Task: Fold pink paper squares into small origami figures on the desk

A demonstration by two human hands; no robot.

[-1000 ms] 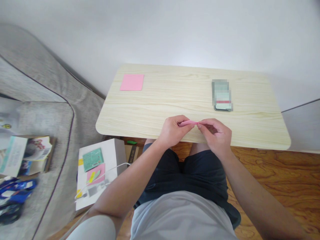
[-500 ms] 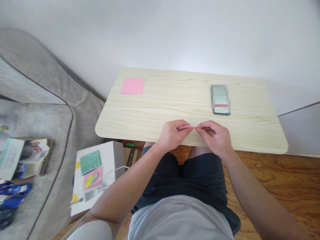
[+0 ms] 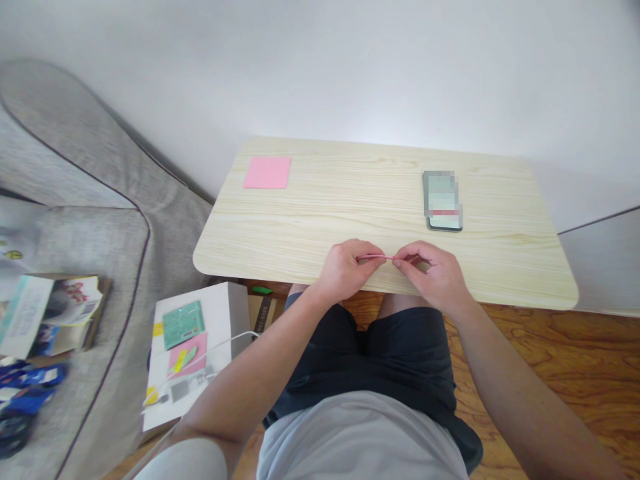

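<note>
While the left hand [image 3: 347,270] pinches one end of a thin pink paper [image 3: 374,256] over the near edge of the table [image 3: 345,193], the right hand [image 3: 436,275] pinches the other end. Pink square [image 3: 267,173] at table's far-left corner, phone [image 3: 443,200] on table's right half.

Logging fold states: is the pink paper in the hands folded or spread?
Cannot tell: the pink paper shows only a thin edge between the left hand and right hand.
</note>
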